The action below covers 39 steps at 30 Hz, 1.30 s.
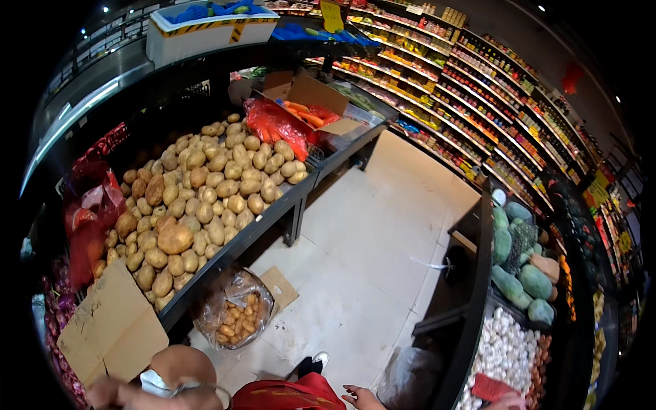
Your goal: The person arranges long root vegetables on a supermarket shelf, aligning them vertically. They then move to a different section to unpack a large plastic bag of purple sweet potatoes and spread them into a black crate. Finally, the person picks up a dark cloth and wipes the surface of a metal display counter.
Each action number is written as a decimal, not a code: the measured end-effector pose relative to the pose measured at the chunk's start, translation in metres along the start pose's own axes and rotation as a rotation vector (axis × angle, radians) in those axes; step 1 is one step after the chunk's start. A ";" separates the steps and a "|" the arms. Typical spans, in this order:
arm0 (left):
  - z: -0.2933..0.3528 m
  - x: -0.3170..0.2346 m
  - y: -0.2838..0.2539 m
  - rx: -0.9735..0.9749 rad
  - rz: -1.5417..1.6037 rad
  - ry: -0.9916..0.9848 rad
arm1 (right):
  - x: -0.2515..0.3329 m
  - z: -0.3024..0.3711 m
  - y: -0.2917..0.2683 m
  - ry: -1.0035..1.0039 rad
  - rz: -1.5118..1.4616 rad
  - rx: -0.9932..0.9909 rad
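Observation:
At the lower left edge my left hand (113, 394) is smeared by motion, so its fingers are unclear. Beside it are a rounded tan thing (183, 367) that I cannot name and a bit of pale blue-white material (156, 385). A cardboard sheet (116, 328) leans at the near end of a large heap of potatoes (205, 184), just beyond that hand. My right hand (362, 397) hangs low near the middle, fingers apart, holding nothing. Between the hands shows my red garment (290, 396), with a shoe (320, 359) on the floor ahead.
An open plastic bag of small potatoes (239, 318) stands on the floor against the black stand (270, 212). Carrots (304, 113) in a carton lie beyond the heap. To the right, a rack holds garlic (506, 348) and green squashes (536, 280). Stocked shelves (444, 75) line the back.

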<state>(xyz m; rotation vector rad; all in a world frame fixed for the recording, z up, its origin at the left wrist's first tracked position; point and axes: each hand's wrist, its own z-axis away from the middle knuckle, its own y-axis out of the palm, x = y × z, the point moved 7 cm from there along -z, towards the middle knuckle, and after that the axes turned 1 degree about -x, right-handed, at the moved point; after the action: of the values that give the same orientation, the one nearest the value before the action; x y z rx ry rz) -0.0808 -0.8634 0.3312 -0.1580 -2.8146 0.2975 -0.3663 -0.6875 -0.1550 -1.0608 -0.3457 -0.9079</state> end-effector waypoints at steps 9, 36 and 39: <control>0.354 0.124 -0.139 1.106 -1.269 -1.963 | 0.001 -0.116 -0.250 -0.117 0.089 -0.260; 0.660 0.048 -0.363 -0.638 -1.283 -2.574 | 0.179 -0.629 -0.497 -0.588 0.139 -0.001; 0.685 -0.027 -0.218 -0.811 -1.620 -2.766 | 0.253 -0.664 -0.477 -0.814 0.085 0.190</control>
<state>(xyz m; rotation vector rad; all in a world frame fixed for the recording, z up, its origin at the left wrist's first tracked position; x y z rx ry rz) -0.2847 -1.2070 -0.2664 -1.1452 0.2129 0.5959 -0.6958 -1.4663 -0.0238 -1.2203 -1.0307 -0.3179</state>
